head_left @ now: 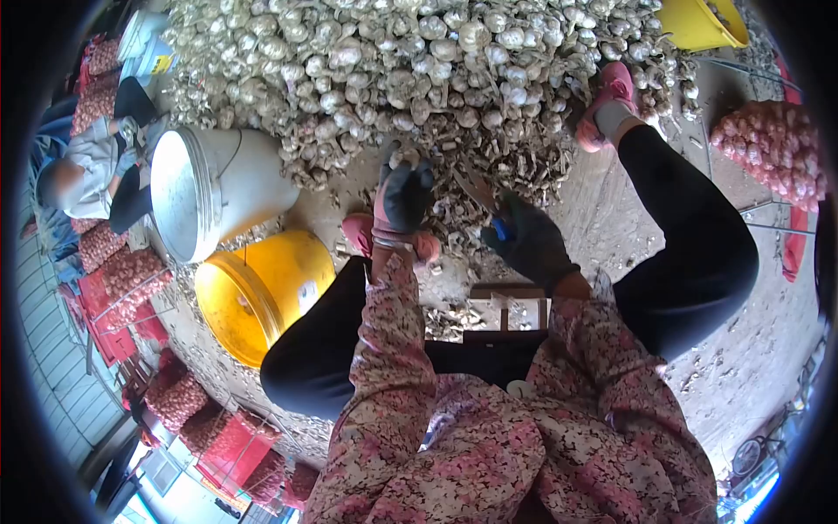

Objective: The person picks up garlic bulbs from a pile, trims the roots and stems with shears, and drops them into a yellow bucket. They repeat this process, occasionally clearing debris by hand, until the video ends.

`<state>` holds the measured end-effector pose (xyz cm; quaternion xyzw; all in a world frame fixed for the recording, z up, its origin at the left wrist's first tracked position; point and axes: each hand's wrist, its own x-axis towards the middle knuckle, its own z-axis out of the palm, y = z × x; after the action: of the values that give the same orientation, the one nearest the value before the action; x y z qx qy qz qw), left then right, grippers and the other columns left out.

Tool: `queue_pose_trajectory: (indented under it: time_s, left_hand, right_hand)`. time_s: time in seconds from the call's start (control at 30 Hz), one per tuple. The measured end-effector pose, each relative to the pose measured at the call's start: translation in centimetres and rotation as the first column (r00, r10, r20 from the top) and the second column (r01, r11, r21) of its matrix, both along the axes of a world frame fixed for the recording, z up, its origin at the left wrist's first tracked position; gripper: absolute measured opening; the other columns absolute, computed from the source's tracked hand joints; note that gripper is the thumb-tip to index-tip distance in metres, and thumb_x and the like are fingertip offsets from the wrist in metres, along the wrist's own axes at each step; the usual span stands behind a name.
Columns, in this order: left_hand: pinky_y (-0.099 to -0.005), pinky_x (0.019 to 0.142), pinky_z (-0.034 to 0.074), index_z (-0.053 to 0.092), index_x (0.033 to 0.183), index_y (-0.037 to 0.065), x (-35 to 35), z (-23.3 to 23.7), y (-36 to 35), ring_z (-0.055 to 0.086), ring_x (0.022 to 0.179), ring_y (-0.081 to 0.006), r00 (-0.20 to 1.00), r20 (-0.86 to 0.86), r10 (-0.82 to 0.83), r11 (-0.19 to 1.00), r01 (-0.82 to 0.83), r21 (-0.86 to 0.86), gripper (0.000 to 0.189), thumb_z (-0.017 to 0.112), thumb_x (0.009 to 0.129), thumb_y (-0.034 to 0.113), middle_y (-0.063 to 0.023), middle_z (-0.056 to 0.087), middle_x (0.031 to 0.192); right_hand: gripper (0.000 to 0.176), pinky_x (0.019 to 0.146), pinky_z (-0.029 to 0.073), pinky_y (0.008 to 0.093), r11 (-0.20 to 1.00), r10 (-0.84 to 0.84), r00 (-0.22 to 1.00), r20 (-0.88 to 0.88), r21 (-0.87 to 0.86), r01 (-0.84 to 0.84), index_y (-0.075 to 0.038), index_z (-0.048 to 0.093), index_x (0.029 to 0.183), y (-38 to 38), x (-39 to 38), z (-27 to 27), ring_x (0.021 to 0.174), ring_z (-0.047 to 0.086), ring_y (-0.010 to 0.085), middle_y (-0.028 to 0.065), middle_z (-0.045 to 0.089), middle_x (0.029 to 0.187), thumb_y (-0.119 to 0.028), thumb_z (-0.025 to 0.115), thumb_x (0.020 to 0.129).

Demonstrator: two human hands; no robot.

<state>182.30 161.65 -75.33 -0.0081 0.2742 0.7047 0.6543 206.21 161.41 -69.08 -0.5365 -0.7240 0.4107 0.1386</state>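
Observation:
My left hand [405, 194], in a dark-coated glove, is closed around a garlic bulb [404, 158] at the front edge of a large garlic heap [419, 61]. My right hand [530, 240], also gloved, grips a blue-handled cutting tool [501, 229]. Its narrow blade [474, 189] points up and left toward the heap. A short gap separates the blade from my left hand. Cut stems and dry scraps [515, 170] lie beneath and beyond the blade.
A white bucket [262, 179] and a yellow bucket [301, 271] lie tipped at left. Another yellow bucket [698, 24] stands far right. Red net sacks of garlic [768, 148] flank both sides. Another person [92, 166] sits at left. My pink shoes [615, 87] border the heap.

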Motion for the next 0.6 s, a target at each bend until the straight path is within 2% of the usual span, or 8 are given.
queue_pose_trajectory:
  time_s: [0.07,0.1,0.17,0.23,0.3,0.37,0.53,0.6]
  left_hand:
    - [-0.033,0.086,0.05,0.048,0.128,0.009,2.3,2.2,-2.4,0.06,0.095,-0.0193,0.967,-0.248,-0.06,0.998,0.053,-0.036,0.041,0.056,0.088,0.0,-0.0068,0.061,0.106]
    - [-0.0306,0.087,0.05,0.044,0.133,0.008,3.3,3.4,-3.2,0.06,0.096,-0.0188,0.959,-0.278,-0.059,0.996,0.075,0.046,0.052,0.059,0.085,-0.004,-0.0074,0.061,0.108]
    - [-0.0315,0.087,0.051,0.046,0.131,0.006,4.7,4.0,-4.6,0.061,0.098,-0.0198,0.819,-0.566,-0.093,0.996,0.084,-0.043,0.054,0.064,0.081,-0.005,-0.0075,0.062,0.11]
    - [-0.0311,0.088,0.05,0.048,0.129,0.005,4.8,3.9,-5.5,0.061,0.099,-0.0191,0.762,-0.635,-0.132,0.991,0.103,-0.082,0.053,0.066,0.08,-0.003,-0.0072,0.062,0.11]
    - [-0.0306,0.089,0.05,0.049,0.127,0.004,5.4,4.3,-6.3,0.061,0.1,-0.0183,0.698,-0.696,-0.17,0.985,0.118,-0.122,0.052,0.068,0.079,-0.002,-0.0069,0.063,0.11]
    - [-0.0289,0.089,0.049,0.052,0.123,0.004,6.2,5.1,-6.7,0.061,0.101,-0.0162,0.282,-0.907,-0.314,0.949,0.082,-0.303,0.051,0.073,0.077,0.005,-0.0068,0.063,0.11]
    - [-0.0304,0.087,0.049,0.056,0.117,0.004,7.7,6.7,-7.1,0.063,0.099,-0.0186,0.365,-0.869,-0.333,0.942,0.081,-0.326,0.048,0.076,0.074,0.012,-0.0093,0.065,0.106]
    - [-0.0325,0.083,0.05,0.06,0.11,0.004,7.5,7.2,-7.3,0.066,0.094,-0.0231,-0.056,-0.916,-0.398,0.911,0.092,-0.402,0.043,0.076,0.073,0.017,-0.0119,0.068,0.099]
  right_hand:
    - [0.065,0.082,0.049,0.0422,0.996,0.071,0.997,0.04,0.055,-0.073,-0.003,0.048,0.126,0.4,0.2,1.6,0.092,0.062,0.0316,0.0143,0.063,0.103,-0.036,0.072,0.077]
    - [0.071,0.085,0.048,0.042,0.985,0.128,0.989,0.073,0.108,-0.136,-0.001,0.044,0.131,0.5,0.2,2.2,0.097,0.061,0.0318,0.0152,0.062,0.109,-0.037,0.072,0.077]
    - [0.072,0.088,0.046,0.0419,0.971,0.155,0.975,0.16,0.157,-0.181,-0.002,0.044,0.132,0.1,0.5,2.6,0.099,0.06,0.0299,0.0152,0.061,0.111,-0.037,0.072,0.076]
    - [0.068,0.078,0.047,0.0424,0.903,0.219,0.944,0.245,0.316,-0.292,-0.002,0.047,0.128,0.1,1.3,3.4,0.083,0.062,0.031,0.013,0.062,0.093,-0.037,0.071,0.075]
    - [0.07,0.077,0.047,0.0423,0.898,0.249,0.931,0.267,0.295,-0.325,-0.002,0.047,0.128,0.1,2.0,4.4,0.083,0.062,0.0307,0.0135,0.062,0.092,-0.039,0.071,0.074]
    - [0.07,0.077,0.047,0.0422,0.869,0.305,0.874,0.378,0.266,-0.418,-0.001,0.047,0.127,-0.1,2.4,5.3,0.083,0.062,0.03,0.0146,0.062,0.091,-0.04,0.07,0.074]
    - [0.064,0.073,0.047,0.0436,0.893,0.357,0.853,0.38,0.128,-0.431,-0.002,0.047,0.128,-0.9,3.4,4.5,0.082,0.063,0.0304,0.0165,0.063,0.088,-0.037,0.068,0.078]
    - [0.057,0.071,0.048,0.0442,0.899,0.368,0.862,0.35,0.105,-0.426,-0.003,0.049,0.124,-1.2,3.7,3.4,0.078,0.063,0.0318,0.0163,0.063,0.084,-0.034,0.067,0.079]
